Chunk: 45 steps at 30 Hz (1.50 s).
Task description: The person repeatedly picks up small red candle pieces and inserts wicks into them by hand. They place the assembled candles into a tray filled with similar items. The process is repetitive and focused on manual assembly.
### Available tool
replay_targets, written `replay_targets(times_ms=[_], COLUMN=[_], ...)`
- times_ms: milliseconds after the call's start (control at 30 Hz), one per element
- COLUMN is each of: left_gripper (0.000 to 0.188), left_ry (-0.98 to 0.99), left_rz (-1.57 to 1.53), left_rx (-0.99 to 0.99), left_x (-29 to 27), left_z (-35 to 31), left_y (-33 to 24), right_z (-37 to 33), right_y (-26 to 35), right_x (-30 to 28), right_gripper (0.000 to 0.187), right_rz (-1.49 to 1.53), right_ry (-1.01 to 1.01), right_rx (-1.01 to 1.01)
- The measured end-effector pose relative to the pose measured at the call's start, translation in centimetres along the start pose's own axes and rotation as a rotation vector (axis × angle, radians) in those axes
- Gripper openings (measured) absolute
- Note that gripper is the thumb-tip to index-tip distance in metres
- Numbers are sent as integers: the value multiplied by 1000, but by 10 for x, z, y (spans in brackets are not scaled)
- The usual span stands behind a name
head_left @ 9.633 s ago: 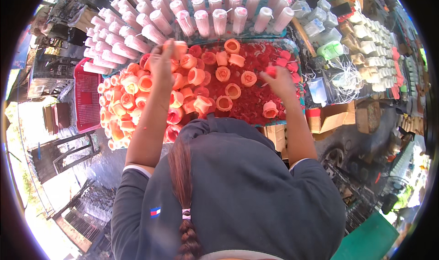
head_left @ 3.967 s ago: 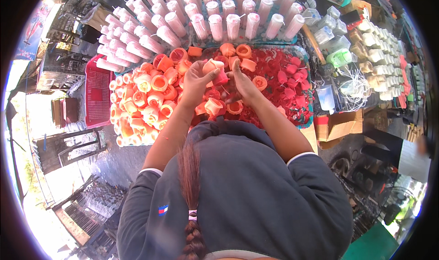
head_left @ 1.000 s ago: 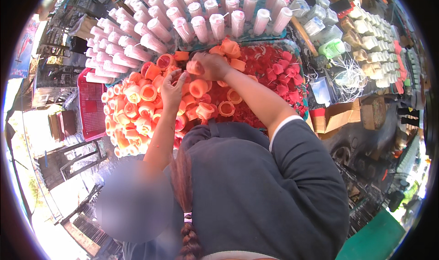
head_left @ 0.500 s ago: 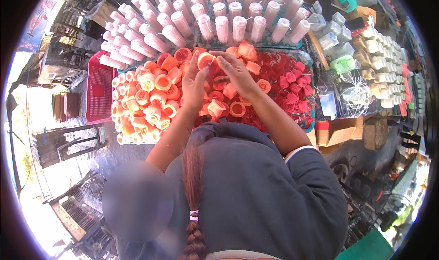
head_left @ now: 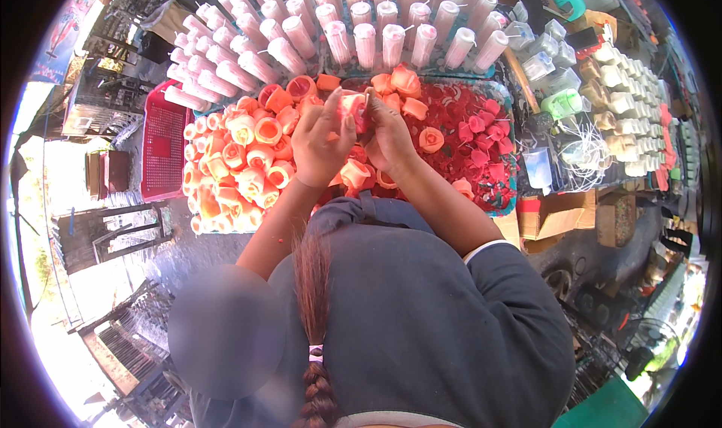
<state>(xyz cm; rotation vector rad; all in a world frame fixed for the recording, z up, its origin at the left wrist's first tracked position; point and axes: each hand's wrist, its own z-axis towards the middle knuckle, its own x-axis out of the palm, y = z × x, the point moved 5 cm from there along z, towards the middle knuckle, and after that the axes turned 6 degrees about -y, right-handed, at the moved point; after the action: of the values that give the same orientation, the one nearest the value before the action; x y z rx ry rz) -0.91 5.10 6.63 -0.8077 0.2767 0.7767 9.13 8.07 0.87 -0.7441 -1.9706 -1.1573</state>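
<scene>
Above the tray, both hands are closed around one pinkish-orange rose-shaped wax flower [head_left: 353, 104]. My left hand [head_left: 319, 144] has its fingers and thumb against the flower's left side. My right hand [head_left: 389, 136] pinches it from the right near the top, its fingertips partly hidden. Beneath and to the left lie many orange hollow rose-shaped pieces [head_left: 259, 156], heaped close together. A few more orange roses [head_left: 406, 80] sit just beyond my right hand. Small dark-pink flower pieces [head_left: 481, 131] are grouped on the tray's right side, among red scraps [head_left: 444, 119].
Rows of pale pink pillar candles [head_left: 392, 46] with white wicks stand behind the tray. A red plastic basket [head_left: 159, 153] is at the left. To the right are clear plastic cups [head_left: 538, 67], white string [head_left: 587, 156], cream moulded pieces [head_left: 626, 104] and a cardboard box [head_left: 560, 216].
The held flower has been turned, so its pinkish side now shows instead of its open rim. My right hand has drawn in and down; my left hand has shifted slightly left.
</scene>
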Motion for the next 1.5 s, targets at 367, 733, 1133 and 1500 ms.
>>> replay_targets(times_ms=[367,733,1133,1500], left_gripper=[38,43,28,28], left_ry=[76,196,37,-271], left_rz=[-550,-383,-549,-1146], left_rx=[-622,-365,-776,-1566], left_x=[28,14,24,82], left_z=[-16,-8,10,-38], left_y=[25,27,39,94], right_z=[12,0,-9,1], right_y=[7,18,43,20], right_x=[-4,-3,15,-11], right_gripper=[44,35,19,14], right_rz=[-322,-149,-952,-1205], right_ry=[-89,147,-68,10], right_rx=[-139,-19,-891,-1236])
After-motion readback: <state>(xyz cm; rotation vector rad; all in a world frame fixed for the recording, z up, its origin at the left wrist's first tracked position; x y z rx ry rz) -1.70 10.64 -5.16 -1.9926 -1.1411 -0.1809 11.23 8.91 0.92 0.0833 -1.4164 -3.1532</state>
